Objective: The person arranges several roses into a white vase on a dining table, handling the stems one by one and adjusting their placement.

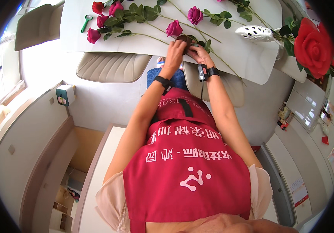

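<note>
Over the near edge of the white table [143, 46], my left hand [176, 50] grips a dark brown rounded object [186, 43]; its exact kind is unclear. Close beside it, my right hand [199, 54] has curled fingers touching the brown object's right side. A small greenish bit shows at those fingertips, and whether they also grip a stem is hidden. Just beyond my hands lies a magenta rose [174, 28]. Green leaves [208, 46] and a thin stem [226, 64] run past my right hand and over the table edge.
More magenta roses [93, 35] with long stems lie across the table, near a green-handled peeler-like tool [86, 24]. A white perforated vase [254, 33] lies at right by large red artificial roses [312, 48]. Beige chairs [113, 67] stand under the table edge.
</note>
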The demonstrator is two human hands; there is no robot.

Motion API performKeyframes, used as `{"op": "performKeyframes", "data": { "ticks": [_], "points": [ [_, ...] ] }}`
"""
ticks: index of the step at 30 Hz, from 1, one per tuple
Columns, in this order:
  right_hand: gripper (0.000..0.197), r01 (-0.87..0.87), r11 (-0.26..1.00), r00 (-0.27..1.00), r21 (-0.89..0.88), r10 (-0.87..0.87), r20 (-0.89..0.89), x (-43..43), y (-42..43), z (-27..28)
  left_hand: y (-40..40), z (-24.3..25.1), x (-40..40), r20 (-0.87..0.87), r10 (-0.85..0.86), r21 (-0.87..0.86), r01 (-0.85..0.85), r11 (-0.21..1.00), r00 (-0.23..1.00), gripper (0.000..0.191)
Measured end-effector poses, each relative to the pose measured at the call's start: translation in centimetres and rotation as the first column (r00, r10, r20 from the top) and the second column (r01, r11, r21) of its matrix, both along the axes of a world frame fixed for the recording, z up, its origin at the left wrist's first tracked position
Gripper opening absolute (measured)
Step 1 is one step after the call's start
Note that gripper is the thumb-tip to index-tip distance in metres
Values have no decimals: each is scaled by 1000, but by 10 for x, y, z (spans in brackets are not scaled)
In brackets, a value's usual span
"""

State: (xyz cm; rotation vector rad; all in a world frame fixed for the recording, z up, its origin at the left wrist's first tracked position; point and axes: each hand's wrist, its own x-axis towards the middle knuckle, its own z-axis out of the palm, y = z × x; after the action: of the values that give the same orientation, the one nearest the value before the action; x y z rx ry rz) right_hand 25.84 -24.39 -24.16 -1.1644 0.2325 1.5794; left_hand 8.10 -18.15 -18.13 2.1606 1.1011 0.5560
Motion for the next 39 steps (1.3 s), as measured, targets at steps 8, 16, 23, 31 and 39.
{"op": "performKeyframes", "data": {
  "ticks": [8, 16, 23, 31, 39],
  "points": [
    [18, 138, 981, 973, -134, -160, -167, 7, 0, -2, 19, 51, -23, 9, 141, -36, -141, 989, 990, 42],
    [21, -460, 869, 676, 179, 212, 706, 7, -29, -6, 5, 62, 34, 228, -81, 34, 75, 997, 970, 46],
    [27, 35, 995, 999, 89, -38, 37, -2, -28, 1, 9, 3, 32, 97, -142, 50, 138, 989, 985, 30],
    [32, 59, 966, 997, 250, -70, 34, 0, -34, -19, 5, 40, 40, 162, -113, 113, 96, 989, 980, 33],
    [30, 77, 976, 986, 201, -44, -162, -5, -23, 9, 17, -3, 28, 7, -3, 112, 2, 994, 1000, 23]
  ]
}}
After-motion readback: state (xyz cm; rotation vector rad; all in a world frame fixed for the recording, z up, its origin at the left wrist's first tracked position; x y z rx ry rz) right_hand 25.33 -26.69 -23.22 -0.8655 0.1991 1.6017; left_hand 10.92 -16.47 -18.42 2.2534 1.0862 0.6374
